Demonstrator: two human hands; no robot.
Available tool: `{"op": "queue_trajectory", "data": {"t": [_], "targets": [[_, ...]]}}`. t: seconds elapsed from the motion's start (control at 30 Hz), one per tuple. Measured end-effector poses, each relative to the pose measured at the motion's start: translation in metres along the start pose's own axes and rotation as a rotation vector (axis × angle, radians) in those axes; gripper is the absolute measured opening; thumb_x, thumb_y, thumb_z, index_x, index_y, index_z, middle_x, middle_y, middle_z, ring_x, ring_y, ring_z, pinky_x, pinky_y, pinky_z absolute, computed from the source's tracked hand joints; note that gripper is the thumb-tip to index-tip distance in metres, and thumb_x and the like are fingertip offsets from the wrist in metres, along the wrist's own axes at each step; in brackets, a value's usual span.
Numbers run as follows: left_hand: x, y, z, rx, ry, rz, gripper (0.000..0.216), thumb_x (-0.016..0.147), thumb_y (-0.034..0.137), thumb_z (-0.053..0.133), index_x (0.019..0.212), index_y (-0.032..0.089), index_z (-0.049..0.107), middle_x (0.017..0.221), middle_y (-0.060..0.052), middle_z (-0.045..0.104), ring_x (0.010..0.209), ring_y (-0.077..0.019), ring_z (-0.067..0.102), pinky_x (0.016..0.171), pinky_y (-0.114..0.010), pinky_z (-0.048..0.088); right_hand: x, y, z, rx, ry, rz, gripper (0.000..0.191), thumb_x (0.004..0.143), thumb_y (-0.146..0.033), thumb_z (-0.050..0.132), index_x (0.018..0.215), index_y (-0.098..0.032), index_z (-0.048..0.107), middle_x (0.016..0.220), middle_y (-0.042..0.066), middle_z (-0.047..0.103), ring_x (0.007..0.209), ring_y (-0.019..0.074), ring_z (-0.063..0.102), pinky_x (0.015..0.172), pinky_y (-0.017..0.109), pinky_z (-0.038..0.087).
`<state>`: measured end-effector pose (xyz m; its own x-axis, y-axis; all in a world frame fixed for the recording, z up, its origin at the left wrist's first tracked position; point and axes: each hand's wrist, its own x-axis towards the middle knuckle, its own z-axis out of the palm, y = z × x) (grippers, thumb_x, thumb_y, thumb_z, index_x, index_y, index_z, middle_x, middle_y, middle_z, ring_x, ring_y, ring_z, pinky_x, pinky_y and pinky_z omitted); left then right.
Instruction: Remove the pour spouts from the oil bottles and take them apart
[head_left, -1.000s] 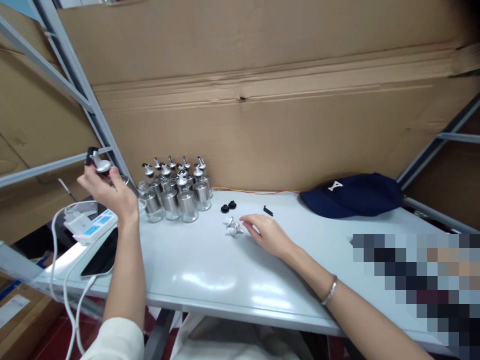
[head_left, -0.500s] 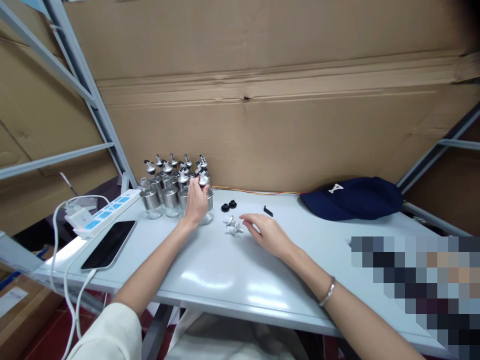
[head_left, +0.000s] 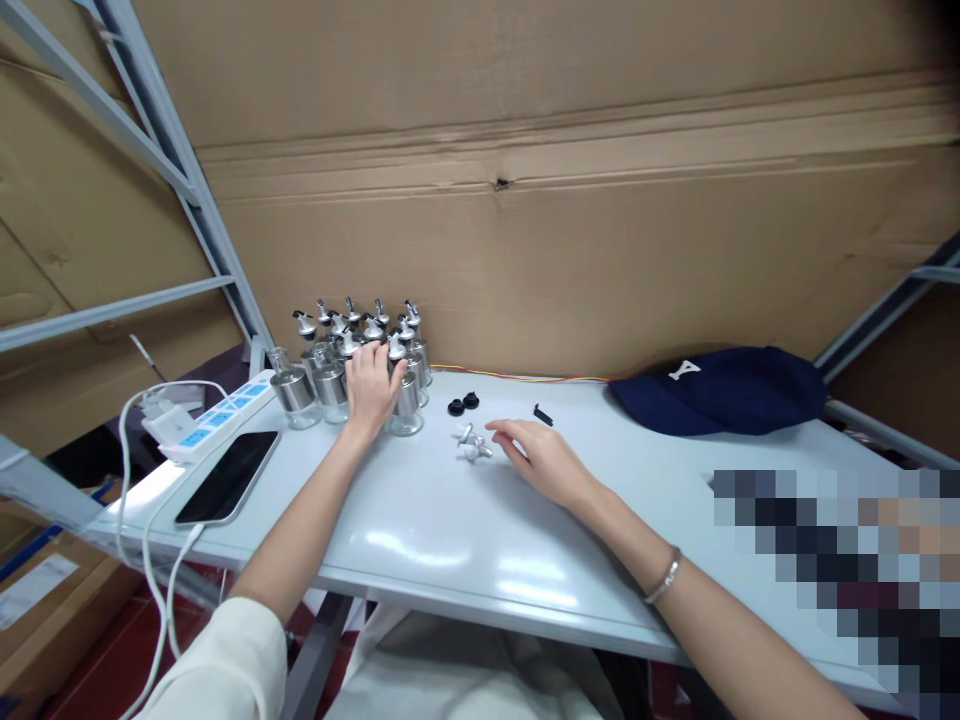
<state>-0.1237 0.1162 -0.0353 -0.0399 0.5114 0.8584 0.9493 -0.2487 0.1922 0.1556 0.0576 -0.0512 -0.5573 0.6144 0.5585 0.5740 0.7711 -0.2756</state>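
Note:
My left hand point(head_left: 370, 390) is wrapped against the front row of glass bottles, its fingers curled over one bottle that it mostly hides. The thumb lies near the shoulder of the front right bottle point(head_left: 406, 400), which has a steel sleeve and a silver pour spout. Resting over the table, my right hand point(head_left: 551, 460) is open with fingers loosely bent and holds nothing. Just left of its fingertips lie small silver spout parts point(head_left: 472, 442). Two black stoppers point(head_left: 463, 404) sit behind them, and a thin black piece point(head_left: 543, 415) lies beyond my right hand.
Several more spouted bottles point(head_left: 306, 335) crowd the back left; the front left one point(head_left: 295, 392) has no spout. A phone point(head_left: 229, 478), a power strip point(head_left: 217, 418) and white cables are at the left. A navy cap point(head_left: 727, 392) lies back right. Cardboard point(head_left: 540, 260) stands behind the table.
My left hand has moved left from the front right bottle, and the front bottles have shifted slightly left. My right hand stays beside the spout parts. The view has shifted a little.

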Motion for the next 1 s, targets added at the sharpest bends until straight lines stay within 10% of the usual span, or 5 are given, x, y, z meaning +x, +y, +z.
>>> {"op": "queue_trajectory", "data": {"t": [0.2, 0.37, 0.53, 1.0], "targets": [[0.001, -0.026, -0.017, -0.048, 0.300, -0.042, 0.031, 0.090, 0.040, 0.033, 0.093, 0.015, 0.052, 0.106, -0.014, 0.053, 0.108, -0.0248, 0.048, 0.097, -0.042, 0.033, 0.000, -0.001, -0.002, -0.003, -0.009, 0.006, 0.024, 0.091, -0.018, 0.040, 0.105, -0.018, 0.060, 0.093, 0.008, 0.072, 0.083, 0.0204, 0.067, 0.077, 0.035, 0.051], [0.010, -0.051, -0.035, 0.033, 0.514, -0.500, 0.033, 0.090, 0.029, 0.035, 0.119, 0.013, 0.042, 0.137, -0.018, 0.035, 0.132, -0.0252, 0.030, 0.107, -0.045, 0.023, 0.000, -0.003, -0.003, -0.002, -0.010, 0.008, 0.024, 0.091, -0.019, 0.040, 0.105, -0.019, 0.060, 0.092, 0.008, 0.071, 0.081, 0.0196, 0.067, 0.076, 0.034, 0.051], [0.003, -0.075, -0.027, -0.071, 0.421, -0.867, 0.043, 0.092, 0.027, 0.035, 0.130, 0.007, 0.035, 0.135, -0.023, 0.041, 0.129, -0.0289, 0.038, 0.105, -0.048, 0.029, 0.001, -0.005, -0.003, -0.004, -0.030, 0.012, 0.024, 0.090, -0.020, 0.041, 0.105, -0.019, 0.059, 0.090, 0.007, 0.071, 0.079, 0.0196, 0.067, 0.075, 0.034, 0.052], [-0.012, -0.077, -0.011, -0.117, 0.331, -0.928, 0.045, 0.091, 0.031, 0.038, 0.133, 0.014, 0.034, 0.140, -0.021, 0.035, 0.133, -0.0328, 0.032, 0.106, -0.056, 0.026, 0.000, -0.002, 0.000, 0.016, -0.059, 0.023, 0.024, 0.091, -0.020, 0.041, 0.108, -0.019, 0.058, 0.088, 0.006, 0.070, 0.080, 0.0185, 0.066, 0.076, 0.034, 0.051]]}}
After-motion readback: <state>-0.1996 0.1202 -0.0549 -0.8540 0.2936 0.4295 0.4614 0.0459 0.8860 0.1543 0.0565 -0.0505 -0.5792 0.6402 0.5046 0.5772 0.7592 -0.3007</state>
